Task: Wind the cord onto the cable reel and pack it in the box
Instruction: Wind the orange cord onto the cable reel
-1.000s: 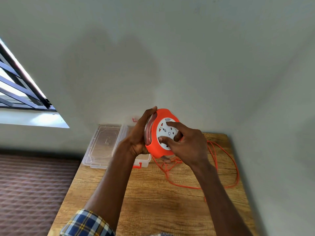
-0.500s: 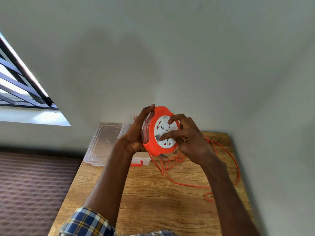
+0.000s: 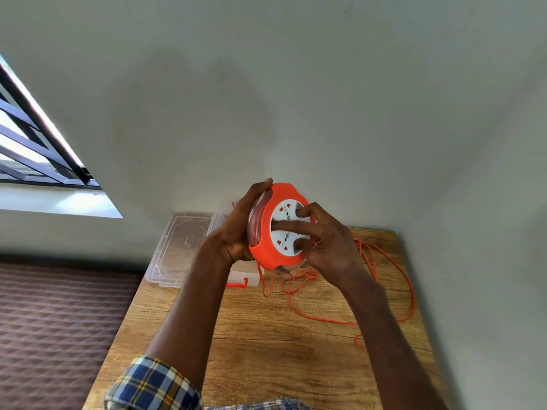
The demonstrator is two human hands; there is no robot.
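Note:
An orange cable reel with a white socket face is held upright above the far end of the wooden table. My left hand grips its back and left rim. My right hand has its fingers pressed on the white socket face. Several turns of cord sit wound inside the reel. The loose orange cord hangs from the reel's underside and lies in loops on the table to the right. A clear plastic box stands behind my left wrist, mostly hidden.
The box's clear lid lies open flat at the table's far left corner. A grey wall stands close behind and to the right of the table. A window is at the left. Patterned floor lies left of the table.
My right hand's fingers have shifted round on the socket face, which has turned. The reel has risen slightly. The cord loops on the table have drawn in and shifted.

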